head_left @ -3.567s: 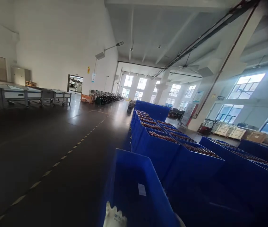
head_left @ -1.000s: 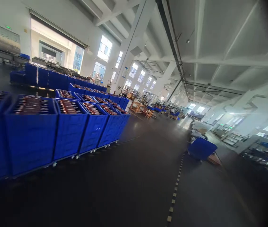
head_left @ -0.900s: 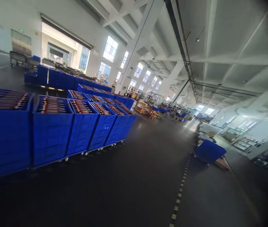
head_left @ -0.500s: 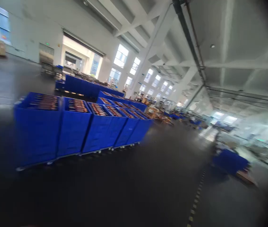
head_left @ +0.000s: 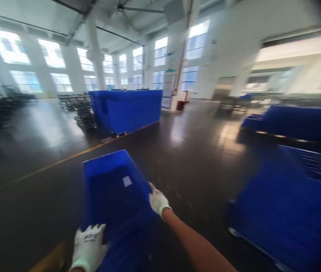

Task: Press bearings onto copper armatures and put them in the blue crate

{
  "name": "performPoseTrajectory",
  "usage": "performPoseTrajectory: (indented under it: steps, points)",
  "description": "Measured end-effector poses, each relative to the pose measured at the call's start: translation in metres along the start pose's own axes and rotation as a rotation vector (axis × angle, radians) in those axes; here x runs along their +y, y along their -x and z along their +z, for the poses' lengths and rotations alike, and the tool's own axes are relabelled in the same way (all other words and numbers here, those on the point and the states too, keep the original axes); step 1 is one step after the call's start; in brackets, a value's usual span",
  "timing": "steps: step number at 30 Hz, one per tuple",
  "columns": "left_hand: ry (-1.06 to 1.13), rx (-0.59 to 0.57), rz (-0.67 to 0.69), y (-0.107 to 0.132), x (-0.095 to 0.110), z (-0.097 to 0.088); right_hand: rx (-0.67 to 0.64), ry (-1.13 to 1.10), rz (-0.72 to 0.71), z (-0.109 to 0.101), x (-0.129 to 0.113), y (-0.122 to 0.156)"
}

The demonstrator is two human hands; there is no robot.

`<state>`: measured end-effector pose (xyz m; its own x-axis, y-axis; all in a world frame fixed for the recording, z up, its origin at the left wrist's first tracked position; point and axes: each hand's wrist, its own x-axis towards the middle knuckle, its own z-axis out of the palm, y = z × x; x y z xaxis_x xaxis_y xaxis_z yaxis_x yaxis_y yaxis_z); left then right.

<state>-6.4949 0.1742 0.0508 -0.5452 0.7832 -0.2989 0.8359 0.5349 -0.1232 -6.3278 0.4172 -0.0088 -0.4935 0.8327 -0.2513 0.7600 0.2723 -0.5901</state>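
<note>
A blue plastic crate [head_left: 106, 160] stands low in front of me, and only a small white label [head_left: 126, 181] shows inside it. My left hand [head_left: 89, 246], in a white work glove, grips its near edge. My right hand [head_left: 158, 200], also gloved, with a bare forearm behind it, holds the crate's right rim. The crate's lower part is hidden below the frame and blurred.
A large blue crate [head_left: 287, 211] on a wheeled base stands close on my right. Farther off are a block of blue crates [head_left: 125, 109], dark metal racks [head_left: 82, 111] and another blue row [head_left: 293, 122]. A yellow floor line [head_left: 55, 164] crosses the dark floor.
The view has swung away from the rows of loaded crates to another side of the hall. Both gloved hands and the near crate have come into view, absent from the last few frames.
</note>
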Motion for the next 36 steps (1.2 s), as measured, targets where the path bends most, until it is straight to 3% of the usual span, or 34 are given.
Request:
performPoseTrajectory:
  steps: [3,8,15,21,29,36]
  points:
    - [0.073,0.07,-0.1,-0.054,-0.083,-0.023,-0.043,-0.01,-0.081,0.033,-0.102,-0.076]
    - [0.166,0.082,-0.114,-0.185,-0.193,-0.051,-0.081,0.118,-0.111,0.067,-0.221,-0.199]
    - [0.235,0.144,-0.128,-0.363,-0.365,-0.084,-0.051,0.071,-0.159,0.146,-0.393,-0.388]
    - [0.273,0.105,-0.124,-0.495,-0.502,-0.119,-0.063,0.035,-0.099,0.199,-0.532,-0.508]
    - [0.235,0.124,-0.081,-0.685,-0.705,-0.165,-0.011,-0.077,-0.127,0.282,-0.721,-0.686]
    - [0.187,0.063,-0.099,-0.851,-0.882,-0.22,-0.032,0.018,-0.099,0.343,-0.911,-0.833]
